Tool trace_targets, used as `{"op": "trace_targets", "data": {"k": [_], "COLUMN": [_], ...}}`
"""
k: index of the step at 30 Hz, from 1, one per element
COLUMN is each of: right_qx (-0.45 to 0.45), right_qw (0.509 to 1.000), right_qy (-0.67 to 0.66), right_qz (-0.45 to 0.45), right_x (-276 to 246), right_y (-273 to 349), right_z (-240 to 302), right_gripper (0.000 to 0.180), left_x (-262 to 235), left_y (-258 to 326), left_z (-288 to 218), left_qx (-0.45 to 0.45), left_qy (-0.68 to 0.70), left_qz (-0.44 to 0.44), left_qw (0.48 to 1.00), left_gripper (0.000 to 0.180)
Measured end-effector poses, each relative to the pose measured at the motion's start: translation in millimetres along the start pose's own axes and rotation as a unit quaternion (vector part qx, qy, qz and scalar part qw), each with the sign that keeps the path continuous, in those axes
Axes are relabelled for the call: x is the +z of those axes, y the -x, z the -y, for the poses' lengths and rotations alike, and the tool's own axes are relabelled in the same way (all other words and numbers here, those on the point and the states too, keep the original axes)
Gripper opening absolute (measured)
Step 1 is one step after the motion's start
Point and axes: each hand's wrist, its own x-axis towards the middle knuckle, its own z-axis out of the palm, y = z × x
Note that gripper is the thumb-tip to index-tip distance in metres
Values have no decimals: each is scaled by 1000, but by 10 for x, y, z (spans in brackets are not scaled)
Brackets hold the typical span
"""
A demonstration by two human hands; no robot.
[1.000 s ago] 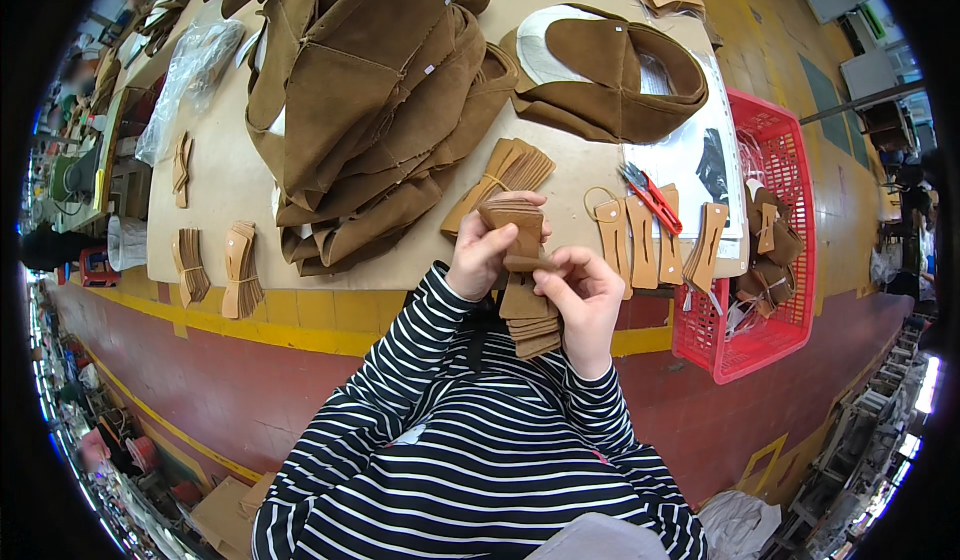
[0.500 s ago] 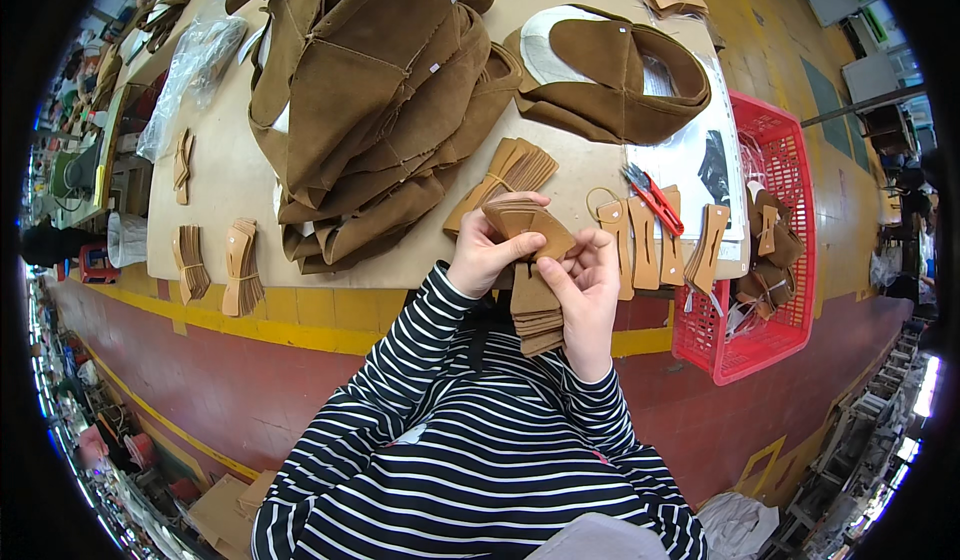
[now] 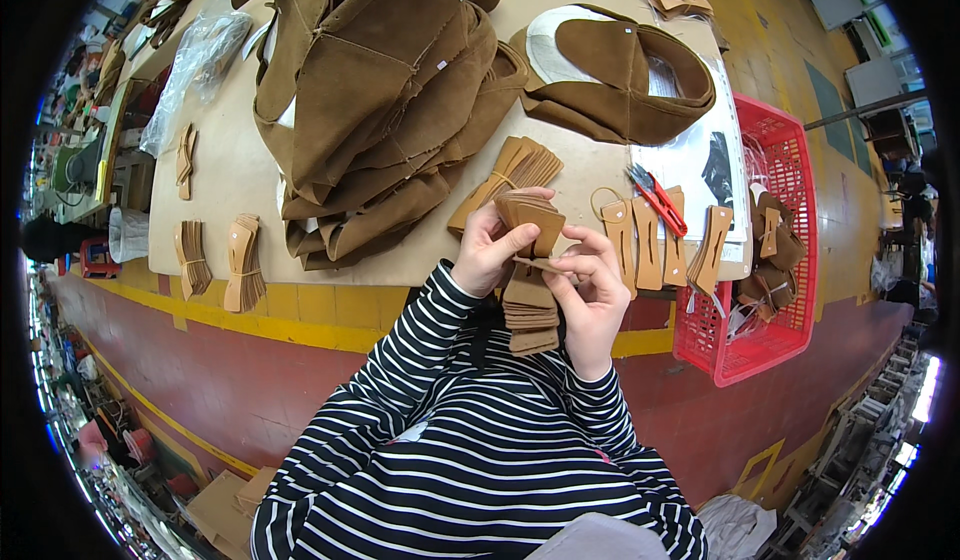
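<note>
At the table's near edge my left hand (image 3: 488,252) is closed round a fanned stack of brown leather pieces (image 3: 530,312), narrow at the waist and wider at the ends. My right hand (image 3: 592,295) is closed, thumb and fingers pinching a thin light-brown strip (image 3: 532,263) that crosses the stack's waist. Whether this strip is a band or a leather piece seen edge-on I cannot tell. Just beyond my hands lies a banded bundle of similar leather pieces (image 3: 522,167). To the right are single tan leather pieces (image 3: 648,245) and a loose rubber band (image 3: 603,200).
A large heap of brown suede parts (image 3: 365,90) fills the table's middle, with a sewn suede piece (image 3: 610,75) beyond. Red-handled snips (image 3: 658,202) lie on papers at the right. A red plastic crate (image 3: 790,310) stands beside the table. Banded bundles (image 3: 243,265) lie at left.
My right hand has drawn slightly up and away from the stack, with the thin strip now showing between its fingers. My left hand keeps its hold, and the stack is turned a little.
</note>
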Motion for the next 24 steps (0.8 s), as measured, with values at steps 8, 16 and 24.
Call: {"op": "trace_targets", "data": {"k": [8, 16, 24], "right_qx": [23, 136, 68], "right_qw": [993, 969, 990], "right_qy": [-93, -203, -87], "right_qz": [-63, -35, -92], "right_x": [40, -16, 5], "right_y": [33, 12, 31], "right_z": [-55, 23, -20], "right_gripper": [17, 28, 9], "left_x": [-3, 29, -7], "left_y": [-6, 17, 16], "left_z": [35, 89, 117], "left_qx": [-16, -6, -17], "left_qy": [93, 39, 99], "left_qz": [39, -17, 19], "left_qw": [995, 999, 995], "left_gripper": [41, 41, 38]}}
